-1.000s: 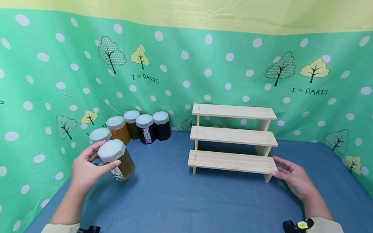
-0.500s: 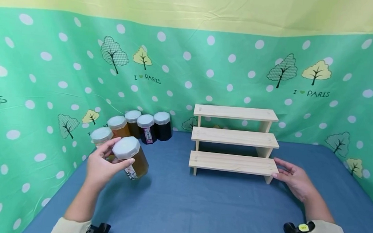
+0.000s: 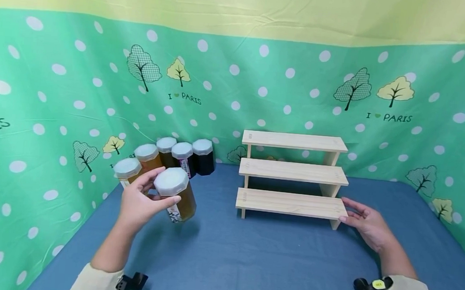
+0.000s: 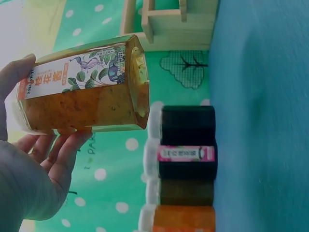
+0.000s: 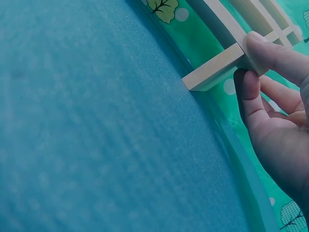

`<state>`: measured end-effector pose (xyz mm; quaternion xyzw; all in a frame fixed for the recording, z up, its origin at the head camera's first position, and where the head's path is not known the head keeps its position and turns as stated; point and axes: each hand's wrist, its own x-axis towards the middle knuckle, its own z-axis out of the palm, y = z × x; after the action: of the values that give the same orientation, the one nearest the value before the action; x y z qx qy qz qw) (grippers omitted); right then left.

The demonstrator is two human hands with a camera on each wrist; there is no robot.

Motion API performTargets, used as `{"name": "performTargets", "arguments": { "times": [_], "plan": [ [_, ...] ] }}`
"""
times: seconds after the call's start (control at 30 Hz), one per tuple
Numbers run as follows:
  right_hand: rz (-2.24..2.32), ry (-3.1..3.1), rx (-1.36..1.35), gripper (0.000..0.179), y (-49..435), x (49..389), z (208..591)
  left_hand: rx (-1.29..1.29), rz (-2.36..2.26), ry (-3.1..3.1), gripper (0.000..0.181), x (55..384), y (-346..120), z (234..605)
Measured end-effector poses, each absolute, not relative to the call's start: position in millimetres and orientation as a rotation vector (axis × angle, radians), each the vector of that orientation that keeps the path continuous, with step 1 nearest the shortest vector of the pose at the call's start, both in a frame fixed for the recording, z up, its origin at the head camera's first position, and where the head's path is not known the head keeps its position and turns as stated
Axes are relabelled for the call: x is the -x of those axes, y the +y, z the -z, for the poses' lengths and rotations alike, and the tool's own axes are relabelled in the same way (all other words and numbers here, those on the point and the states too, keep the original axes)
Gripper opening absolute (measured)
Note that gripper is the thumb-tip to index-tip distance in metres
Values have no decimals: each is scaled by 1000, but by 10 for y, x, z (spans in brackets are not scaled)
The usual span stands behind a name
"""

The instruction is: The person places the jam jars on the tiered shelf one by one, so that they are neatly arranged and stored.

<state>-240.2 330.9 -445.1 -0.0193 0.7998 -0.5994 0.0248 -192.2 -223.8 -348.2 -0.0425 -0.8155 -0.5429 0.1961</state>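
Observation:
My left hand (image 3: 143, 201) grips an octagonal glass jar (image 3: 183, 201) with a white lid by its upper part, fingers on one side and thumb on the other. Amber contents with small flecks and a flowered paper label show on the jar (image 4: 82, 92) in the left wrist view. It is tilted and raised over the blue cloth, its shadow below. To the right stands a three-tier wooden step shelf (image 3: 291, 202). My right hand (image 3: 367, 224) pinches the right end of its lowest board, with the thumb (image 5: 258, 43) at the board's corner in the right wrist view.
Several similar white-lidded jars stand at the back left: two amber ones, including an orange jar (image 3: 148, 156), and darker ones, including a black jar (image 3: 203, 158). A green dotted curtain (image 3: 221, 85) hangs behind the blue tablecloth (image 3: 247, 264) and along its sides.
My left hand has carried the jar to the right, away from the amber jars and towards the shelf. My right hand has stayed at the lowest board's end.

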Motion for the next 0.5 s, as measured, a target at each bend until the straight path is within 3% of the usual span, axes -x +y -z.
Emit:
{"name": "performTargets", "arguments": {
  "times": [0.5],
  "plan": [
    [1832, 2477, 53, 82, 3306, 2396, 4447, 223, 1576, -2265, 71, 1958, -2007, 3350]
  ]
}}
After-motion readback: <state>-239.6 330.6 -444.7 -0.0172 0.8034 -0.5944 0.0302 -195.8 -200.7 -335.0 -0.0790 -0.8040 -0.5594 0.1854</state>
